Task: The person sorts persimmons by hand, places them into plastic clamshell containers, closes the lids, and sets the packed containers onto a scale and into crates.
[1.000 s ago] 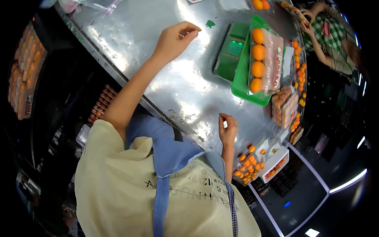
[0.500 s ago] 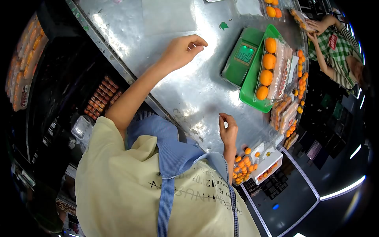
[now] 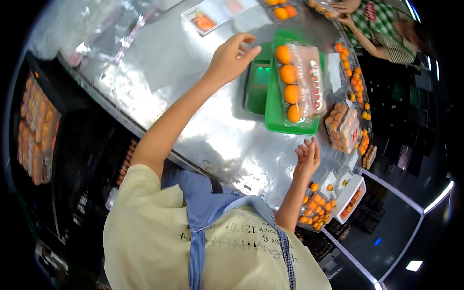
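A clear plastic clamshell pack with a row of orange fruit (image 3: 288,74) rests in a green tray (image 3: 275,126), which sits on a scale (image 3: 256,95) with a lit display. My left hand (image 3: 231,57) is above the table to the left of the tray's far end, its fingers apart and holding nothing. Beyond the tray's near right corner, my right hand (image 3: 307,157) is raised with slightly curled, separated fingers and nothing in them. Neither hand appears to grip the pack.
Stacked fruit packs (image 3: 340,126) stand right of the tray, with loose orange fruit (image 3: 316,208) near my right forearm. A white box (image 3: 351,198) is beside that fruit. Clear plastic wrapping (image 3: 108,36) lies far left. A co-worker's hands (image 3: 345,12) hold another pack across the table.
Both hands have moved closer to the tray, my right hand reaching outward with its fingers more spread. The view has shifted, so the tray appears further left. The pack remains in the tray.
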A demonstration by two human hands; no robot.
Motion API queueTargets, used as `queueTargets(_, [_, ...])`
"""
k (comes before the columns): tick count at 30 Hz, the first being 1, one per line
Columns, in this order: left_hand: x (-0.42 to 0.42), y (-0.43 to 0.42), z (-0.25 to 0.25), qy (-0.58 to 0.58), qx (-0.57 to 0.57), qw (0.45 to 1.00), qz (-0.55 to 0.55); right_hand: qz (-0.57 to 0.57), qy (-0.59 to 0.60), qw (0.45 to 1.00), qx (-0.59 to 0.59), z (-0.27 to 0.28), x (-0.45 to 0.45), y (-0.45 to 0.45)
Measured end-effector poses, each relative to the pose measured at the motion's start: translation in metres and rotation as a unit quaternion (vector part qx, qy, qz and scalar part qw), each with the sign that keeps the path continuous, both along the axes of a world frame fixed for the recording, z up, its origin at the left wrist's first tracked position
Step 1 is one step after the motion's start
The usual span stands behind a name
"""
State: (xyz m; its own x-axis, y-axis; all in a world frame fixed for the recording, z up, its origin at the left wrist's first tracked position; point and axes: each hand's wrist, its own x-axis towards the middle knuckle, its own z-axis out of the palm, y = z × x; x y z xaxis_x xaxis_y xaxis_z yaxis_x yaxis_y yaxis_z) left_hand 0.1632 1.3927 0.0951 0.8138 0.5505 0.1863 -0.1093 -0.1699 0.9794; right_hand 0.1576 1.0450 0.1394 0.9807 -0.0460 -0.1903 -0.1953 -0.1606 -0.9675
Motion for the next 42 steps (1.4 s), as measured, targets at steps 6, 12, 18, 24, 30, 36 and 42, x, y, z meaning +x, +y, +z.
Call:
queueTargets(6, [0.115,0.000,0.039,0.055,0.184,0.977,-0.088,0.020,0.055,0.998,-0.005,0.023,0.047,0.035])
queueTargets(12, [0.173,0.002,0.041,0.270,0.274,0.865,-0.321,0.055,0.115,0.991,0.049,0.007,0.067,0.039])
queueTargets(18, [0.168,-0.009,0.047,0.256,0.095,0.907,-0.322,0.035,0.093,0.991,0.087,0.007,0.063,0.039])
queueTargets(24, [0.071,-0.053,0.088,0.237,-0.009,0.916,-0.325,0.061,0.013,0.990,0.128,0.028,0.021,-0.025])
queueTargets(30, [-0.019,-0.190,0.048,0.087,-0.089,0.947,-0.296,0.135,-0.027,0.981,0.137,0.003,0.004,-0.170])
queueTargets(36, [-0.109,-0.287,0.002,0.247,-0.095,0.938,-0.223,0.186,0.130,0.971,0.070,-0.034,-0.026,-0.265])
queueTargets(42, [-0.149,-0.362,-0.049,0.258,-0.124,0.940,-0.184,0.220,0.192,0.955,0.061,-0.119,-0.015,-0.346])
